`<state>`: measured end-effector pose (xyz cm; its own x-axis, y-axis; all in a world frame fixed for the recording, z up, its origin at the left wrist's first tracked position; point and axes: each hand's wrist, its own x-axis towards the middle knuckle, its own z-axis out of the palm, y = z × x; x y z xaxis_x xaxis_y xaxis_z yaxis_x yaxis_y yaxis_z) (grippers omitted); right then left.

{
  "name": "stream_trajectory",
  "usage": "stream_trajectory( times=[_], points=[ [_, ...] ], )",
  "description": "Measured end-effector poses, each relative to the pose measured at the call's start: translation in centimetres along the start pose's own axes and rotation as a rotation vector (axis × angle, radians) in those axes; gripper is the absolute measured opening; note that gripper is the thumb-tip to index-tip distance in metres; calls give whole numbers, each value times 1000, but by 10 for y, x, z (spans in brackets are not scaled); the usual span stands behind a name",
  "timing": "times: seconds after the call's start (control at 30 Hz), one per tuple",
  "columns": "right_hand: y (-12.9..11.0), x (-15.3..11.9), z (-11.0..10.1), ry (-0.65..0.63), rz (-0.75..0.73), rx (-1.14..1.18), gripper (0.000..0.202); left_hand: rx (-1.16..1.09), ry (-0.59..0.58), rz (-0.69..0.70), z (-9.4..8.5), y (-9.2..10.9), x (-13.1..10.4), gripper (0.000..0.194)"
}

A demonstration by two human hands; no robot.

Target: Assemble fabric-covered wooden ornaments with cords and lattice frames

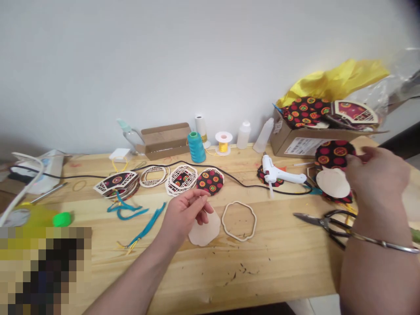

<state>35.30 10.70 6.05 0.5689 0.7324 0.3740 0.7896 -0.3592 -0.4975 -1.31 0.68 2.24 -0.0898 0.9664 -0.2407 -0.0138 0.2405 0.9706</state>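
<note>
My left hand [192, 212] hovers over a pale scalloped wooden piece [205, 232] lying on the table; its fingers are loosely bent, apart, with nothing visible in them. Beside that piece, to the right, lies a thin scalloped wooden frame [224, 218]. Over at the right my right hand [377, 173] has its fingers closed at the edge of a dark fabric piece with red and orange round motifs [333, 153]. Below this fabric are a pale oval piece [333, 183] and more patterned fabric. The right fingertips are partly hidden.
Black-handled scissors [323, 223] and a white glue gun [285, 175] with a black cord lie right of centre. Decorated pieces [210, 181], a teal thread cone [197, 148], a yellow thread spool [223, 144] and bottles [243, 135] stand behind. A full cardboard box [295, 142] is back right.
</note>
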Motion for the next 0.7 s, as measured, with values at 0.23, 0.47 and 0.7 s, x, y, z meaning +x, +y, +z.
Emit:
stream_trajectory(
  times=[0.23,0.47,0.7],
  points=[
    [-18,-21,16,367,-405,29,44,846,204,629,-3,-13,7,18],
    [-66,-78,27,190,-884,250,20,1151,-11,609,7,-15,1,33],
    [-66,-87,35,36,-960,349,19,911,-77,539,4,-18,4,44]
  ],
)
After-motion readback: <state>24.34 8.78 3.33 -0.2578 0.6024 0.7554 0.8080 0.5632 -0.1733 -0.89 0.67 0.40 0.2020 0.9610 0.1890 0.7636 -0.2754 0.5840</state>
